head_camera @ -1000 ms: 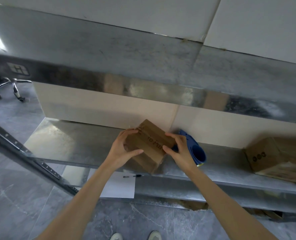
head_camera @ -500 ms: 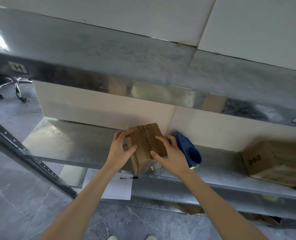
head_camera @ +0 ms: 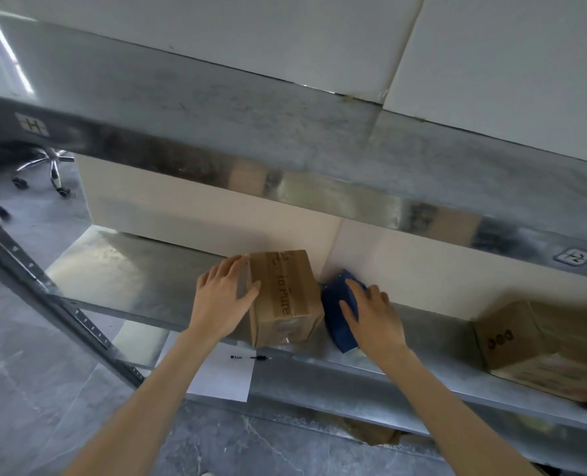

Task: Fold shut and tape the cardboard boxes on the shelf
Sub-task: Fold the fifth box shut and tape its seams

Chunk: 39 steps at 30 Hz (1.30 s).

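Left hand [head_camera: 221, 297] flat, steadying box [head_camera: 285, 297] centre frame; right hand [head_camera: 374, 317] has left box, now curls over blue dispenser [head_camera: 335, 321] (another tape strip likely next).

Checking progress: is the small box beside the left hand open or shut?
Shut: flaps of the small box lie flat under clear tape.

Left hand [head_camera: 221, 298] flat, right hand [head_camera: 376, 316] curled.

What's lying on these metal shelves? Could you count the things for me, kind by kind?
cardboard boxes: 2
blue tape dispenser: 1
pen: 1
sheet of paper: 1
Total: 5
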### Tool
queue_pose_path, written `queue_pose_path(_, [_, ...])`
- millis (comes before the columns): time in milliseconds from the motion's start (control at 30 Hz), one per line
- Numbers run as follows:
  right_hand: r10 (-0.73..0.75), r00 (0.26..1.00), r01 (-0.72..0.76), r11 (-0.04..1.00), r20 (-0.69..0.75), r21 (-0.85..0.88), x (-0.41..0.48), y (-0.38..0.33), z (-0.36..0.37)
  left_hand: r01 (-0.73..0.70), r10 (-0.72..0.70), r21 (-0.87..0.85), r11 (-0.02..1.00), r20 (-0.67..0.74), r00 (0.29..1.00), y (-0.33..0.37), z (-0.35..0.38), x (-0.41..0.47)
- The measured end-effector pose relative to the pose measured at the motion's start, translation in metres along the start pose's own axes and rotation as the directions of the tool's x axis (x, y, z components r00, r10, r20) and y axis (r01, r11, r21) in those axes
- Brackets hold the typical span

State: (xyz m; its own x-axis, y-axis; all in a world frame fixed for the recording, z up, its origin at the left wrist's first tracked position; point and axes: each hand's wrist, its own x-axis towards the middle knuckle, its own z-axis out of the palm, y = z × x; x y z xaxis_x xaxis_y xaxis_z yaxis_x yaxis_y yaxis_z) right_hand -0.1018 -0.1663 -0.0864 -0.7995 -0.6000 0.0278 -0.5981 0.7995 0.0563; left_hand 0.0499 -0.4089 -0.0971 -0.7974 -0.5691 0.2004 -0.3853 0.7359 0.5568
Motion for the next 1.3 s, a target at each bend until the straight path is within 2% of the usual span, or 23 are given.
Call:
queue_pose_path(167, [-0.036, 0.989, 0.034, 0.999, 0.142, 0.020, 0.001, 0.012, 0.021, 0.025, -0.024, 0.043, 0.999, -0.014, 1.000, 0.009, 0.003, -0.008])
queue_pose_path(300, [-0.138, 0.961, 0.081, 0.969, 0.241, 0.234, 0.007, 0.020, 0.027, 0.077, -0.076, 0.057, 0.995, -0.022, 0.997, 0.017, 0.004, -0.014])
queue_pose_path(433, [-0.197, 0.925, 0.019, 0.877, 0.324, 0.480, 0.017, 0.027, 0.030, 0.116, -0.114, 0.054, 0.992, -0.034, 0.993, 0.025, 0.004, -0.022])
queue_pose_path(533, [-0.231, 0.901, -0.035, 0.805, 0.367, 0.593, 0.022, 0.032, 0.032, 0.140, -0.138, 0.037, 0.990, -0.054, 0.989, 0.032, 0.004, -0.027])
queue_pose_path(800, [-0.295, 0.860, -0.095, 0.708, 0.416, 0.699, 0.038, 0.036, 0.027, 0.138, -0.137, 0.022, 0.990, -0.059, 0.989, 0.045, 0.001, -0.034])
queue_pose_path(933, [-0.244, 0.862, -0.187, 0.661, 0.444, 0.726, 0.041, 0.031, 0.025, 0.113, -0.112, 0.023, 0.993, -0.057, 0.992, 0.044, -0.003, -0.034])
queue_pose_path(1067, [-0.099, 0.884, -0.263, 0.702, 0.457, 0.662, 0.039, 0.027, 0.015, 0.084, -0.083, 0.012, 0.996, -0.061, 0.995, 0.041, -0.010, -0.037])
queue_pose_path(1167, [-0.043, 0.902, -0.272, 0.716, 0.430, 0.643, 0.030, 0.025, 0.003, 0.079, -0.079, -0.001, 0.997, -0.059, 0.995, 0.037, -0.016, -0.039])
queue_pose_path(1233, [0.000, 0.927, -0.250, 0.743, 0.374, 0.621, 0.021, 0.025, -0.006, 0.072, -0.072, 0.002, 0.997, -0.045, 0.996, 0.034, -0.019, -0.039])
queue_pose_path(1300, [0.040, 0.968, -0.181, 0.792, 0.247, 0.583, 0.014, 0.025, -0.015, 0.062, -0.062, -0.002, 0.998, -0.033, 0.998, 0.034, -0.022, -0.037])
